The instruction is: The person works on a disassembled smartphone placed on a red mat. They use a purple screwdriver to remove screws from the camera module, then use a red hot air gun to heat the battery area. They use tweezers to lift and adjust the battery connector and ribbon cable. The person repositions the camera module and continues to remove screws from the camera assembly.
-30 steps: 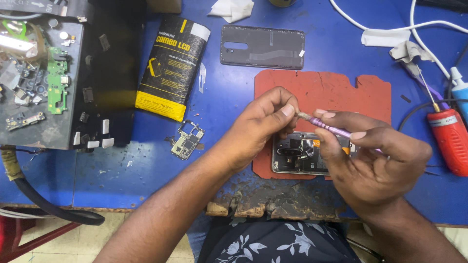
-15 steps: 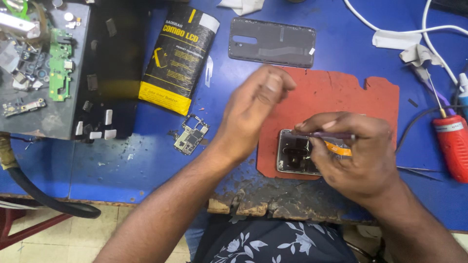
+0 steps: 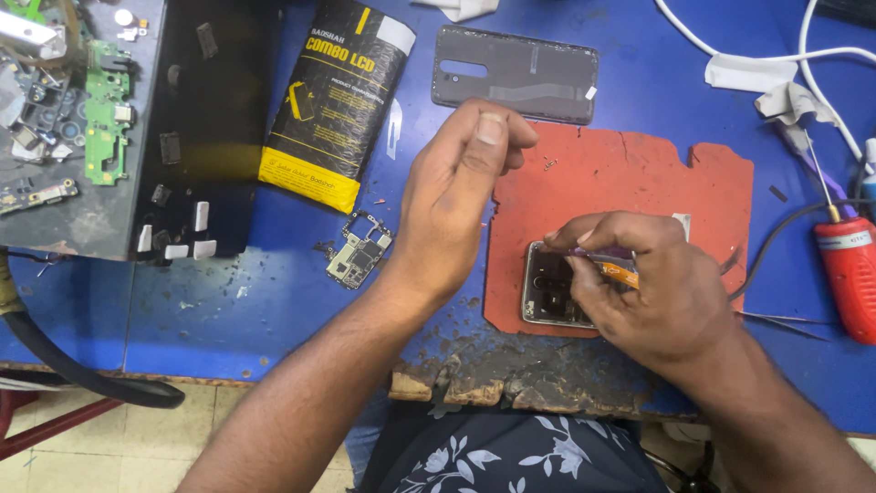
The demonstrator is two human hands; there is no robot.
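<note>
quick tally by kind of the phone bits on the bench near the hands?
Opened phone body on the red mat: 1
Grey back cover: 1
Loose circuit boards: 2, small one, green one
Black-and-yellow pouch: 1
Total: 5

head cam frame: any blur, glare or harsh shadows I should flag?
Head view: mostly sharp; the raised left hand looks slightly soft. Light is even and diffuse, with only faint shadows under both hands on the red rubber work mat. Mild sheen on the glossy black-and-yellow pouch. The right hand covers much of the opened dark phone.
</note>
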